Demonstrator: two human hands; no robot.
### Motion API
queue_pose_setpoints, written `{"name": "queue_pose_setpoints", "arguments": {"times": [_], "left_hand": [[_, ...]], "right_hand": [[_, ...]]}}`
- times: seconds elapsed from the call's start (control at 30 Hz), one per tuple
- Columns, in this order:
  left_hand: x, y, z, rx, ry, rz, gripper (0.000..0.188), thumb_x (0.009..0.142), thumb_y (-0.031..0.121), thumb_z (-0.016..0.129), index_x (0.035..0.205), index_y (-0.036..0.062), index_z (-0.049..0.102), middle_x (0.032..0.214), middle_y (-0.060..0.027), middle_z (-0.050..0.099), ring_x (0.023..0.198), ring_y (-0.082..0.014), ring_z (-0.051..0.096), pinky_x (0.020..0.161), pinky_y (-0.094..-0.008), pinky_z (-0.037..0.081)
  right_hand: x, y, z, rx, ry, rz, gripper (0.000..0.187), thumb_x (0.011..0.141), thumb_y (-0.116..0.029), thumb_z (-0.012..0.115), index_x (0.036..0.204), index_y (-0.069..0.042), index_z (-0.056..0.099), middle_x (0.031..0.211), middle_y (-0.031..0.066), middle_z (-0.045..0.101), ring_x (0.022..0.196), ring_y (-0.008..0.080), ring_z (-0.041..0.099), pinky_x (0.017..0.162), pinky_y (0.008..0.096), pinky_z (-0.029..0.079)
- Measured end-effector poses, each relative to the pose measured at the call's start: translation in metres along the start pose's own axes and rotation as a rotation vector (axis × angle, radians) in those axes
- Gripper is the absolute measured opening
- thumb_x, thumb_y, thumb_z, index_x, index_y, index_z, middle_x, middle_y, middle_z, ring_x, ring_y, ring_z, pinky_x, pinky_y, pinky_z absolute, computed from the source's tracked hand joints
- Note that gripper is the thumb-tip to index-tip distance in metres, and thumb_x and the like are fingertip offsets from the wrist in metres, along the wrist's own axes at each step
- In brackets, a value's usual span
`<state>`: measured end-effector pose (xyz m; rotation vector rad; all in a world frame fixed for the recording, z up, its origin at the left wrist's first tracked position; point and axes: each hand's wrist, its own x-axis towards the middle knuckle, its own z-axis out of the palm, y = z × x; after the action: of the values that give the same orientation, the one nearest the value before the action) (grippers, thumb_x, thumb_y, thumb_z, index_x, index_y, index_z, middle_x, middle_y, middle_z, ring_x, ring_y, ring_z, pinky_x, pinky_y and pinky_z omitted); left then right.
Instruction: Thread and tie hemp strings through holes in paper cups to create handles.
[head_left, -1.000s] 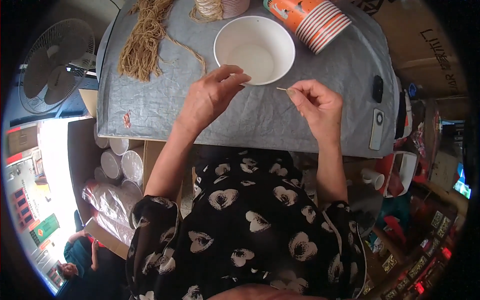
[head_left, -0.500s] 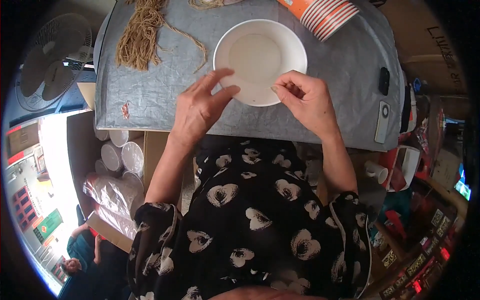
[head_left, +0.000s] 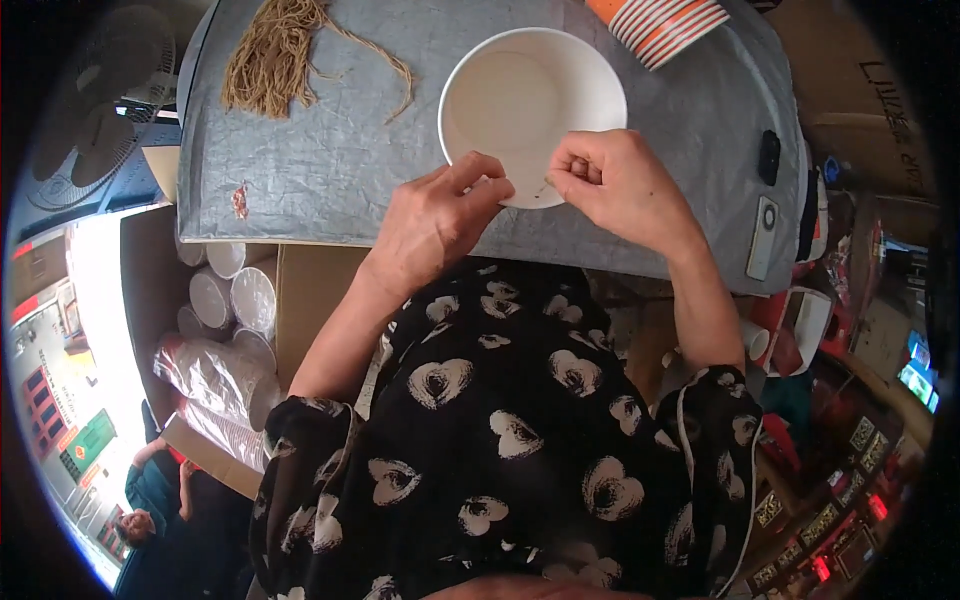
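Note:
A round white paper tub (head_left: 500, 95) rests on the grey-covered table, its wide mouth facing me. My left hand (head_left: 430, 220) is at its near rim, thumb and fingers pinched together; what they hold, if anything, is hidden. Over the right part of the near rim, my right hand (head_left: 630, 190) is closed in a pinch. A tiny dark thread-like bit shows by its fingertips, too small to name. A few dark specks lie on the tub's inner wall between the two hands.
Brown twine (head_left: 270, 65) lies at the far left, a stack of orange-striped paper tubs (head_left: 665, 30) at the far right. A black object (head_left: 768, 158) and a white remote (head_left: 762, 238) lie near the right edge. Wrapped tubs (head_left: 215, 370) fill a carton below left; a person (head_left: 155, 490) is beyond.
My left hand has moved right to the near rim, and its spread fingers have come together. My right hand stays pinched. The tub sits slightly farther right and higher in view.

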<state>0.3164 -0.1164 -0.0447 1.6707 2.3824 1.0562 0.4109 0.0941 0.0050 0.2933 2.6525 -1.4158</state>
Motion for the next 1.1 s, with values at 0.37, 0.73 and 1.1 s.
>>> {"name": "queue_pose_setpoints", "arguments": {"times": [0.37,0.73,1.1], "left_hand": [[-0.001,0.000,-0.006,0.000,-0.065,-0.015,0.021,0.079,0.004,0.074,0.098,0.0097,0.069,0.100,-0.0039,0.066,0.081,-0.0261,0.068,0.070,-0.0376,0.057],[0.000,-0.004,-0.005,0.007,-0.044,0.039,0.020,0.077,0.004,0.073,0.096,0.0106,0.068,0.098,-0.0021,0.065,0.080,-0.0256,0.067,0.069,-0.0374,0.056],[0.002,-0.005,-0.006,-0.012,-0.035,0.015,0.020,0.078,0.005,0.073,0.097,0.0106,0.069,0.098,-0.0016,0.065,0.081,-0.0253,0.068,0.069,-0.0376,0.056]], "right_hand": [[0.007,0.000,-0.001,-0.037,-0.101,0.065,0.009,0.084,-0.003,0.065,0.077,0.002,0.063,0.060,0.0083,0.062,0.054,0.0129,0.057,0.056,0.0314,0.048],[0.009,-0.003,0.002,-0.070,-0.112,0.065,0.010,0.084,-0.001,0.064,0.076,0.001,0.059,0.058,-0.0008,0.052,0.056,0.0047,0.046,0.052,0.0259,0.040],[0.013,-0.002,0.006,-0.122,-0.134,0.070,0.008,0.083,-0.004,0.066,0.080,0.003,0.063,0.061,0.0044,0.059,0.056,0.0086,0.053,0.055,0.0291,0.044]]}}
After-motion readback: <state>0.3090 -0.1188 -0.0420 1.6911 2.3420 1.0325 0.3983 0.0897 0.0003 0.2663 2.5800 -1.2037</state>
